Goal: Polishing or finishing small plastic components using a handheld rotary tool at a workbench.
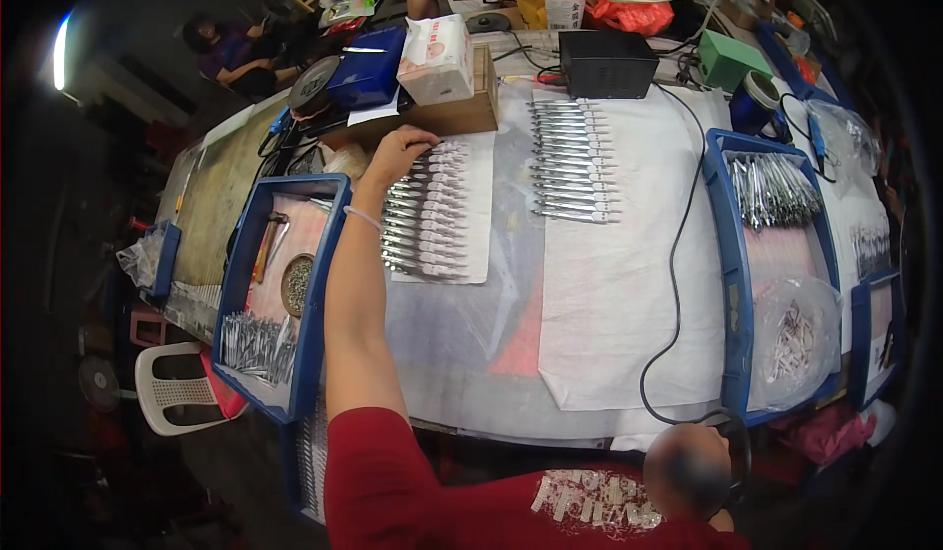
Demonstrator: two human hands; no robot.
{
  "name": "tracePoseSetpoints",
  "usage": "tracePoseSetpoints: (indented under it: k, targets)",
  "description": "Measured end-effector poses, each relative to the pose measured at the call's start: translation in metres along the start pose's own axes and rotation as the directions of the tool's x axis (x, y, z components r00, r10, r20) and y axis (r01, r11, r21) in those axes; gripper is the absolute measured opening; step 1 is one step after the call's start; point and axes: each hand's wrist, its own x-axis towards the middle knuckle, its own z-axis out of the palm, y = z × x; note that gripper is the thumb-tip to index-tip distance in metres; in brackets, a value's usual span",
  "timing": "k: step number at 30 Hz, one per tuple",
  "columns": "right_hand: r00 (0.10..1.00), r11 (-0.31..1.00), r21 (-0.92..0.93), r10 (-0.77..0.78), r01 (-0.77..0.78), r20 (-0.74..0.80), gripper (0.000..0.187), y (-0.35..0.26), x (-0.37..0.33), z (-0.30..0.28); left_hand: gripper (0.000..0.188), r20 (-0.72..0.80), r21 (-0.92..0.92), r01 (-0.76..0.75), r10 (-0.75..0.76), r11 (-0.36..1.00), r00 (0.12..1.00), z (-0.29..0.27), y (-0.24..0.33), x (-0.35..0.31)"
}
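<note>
The right hand (725, 444) is blurred; I cannot tell its grip. Beyond it, bare white cloth (629, 334) leaves room near the table (471, 403) edge. The left hand (398, 154) curls over the far end of a row of rods (427, 221); whether it pinches one, I cannot tell. Just past it, a box (437, 59) bears print.

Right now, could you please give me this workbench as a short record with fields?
Left hand: fingers at the far end of the left row; grip unclear
Left row: slender metal pieces on a white sheet
Right row: similar pieces on another white sheet
Left tray: blue; hammer-like tool, round dish, metal pieces
Right tray: blue; metal pieces beyond a clear bag
Behind: black box, white pack
</note>
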Motion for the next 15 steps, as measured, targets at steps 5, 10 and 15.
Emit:
tracePoseSetpoints:
  k: [5,10,15]
  targets:
    - [0.999,1.0,-0.017,0.012,-0.013,-0.041,0.049,-0.002,-0.012,0.003,0.016,-0.049,0.047,-0.033,0.035,0.998,0.998,-0.006,0.021,-0.019]
    - [0.994,1.0,-0.022,-0.001,-0.001,-0.113,0.047,-0.002,-0.018,0.005,0.015,-0.097,-0.005,-0.061,0.061,0.998,0.993,-0.009,0.062,-0.041]
    - [0.995,0.997,0.082,0.021,-0.013,-0.1,0.051,-0.004,-0.022,-0.003,0.015,0.035,-0.105,-0.133,0.137,0.986,0.99,0.035,0.141,-0.055]
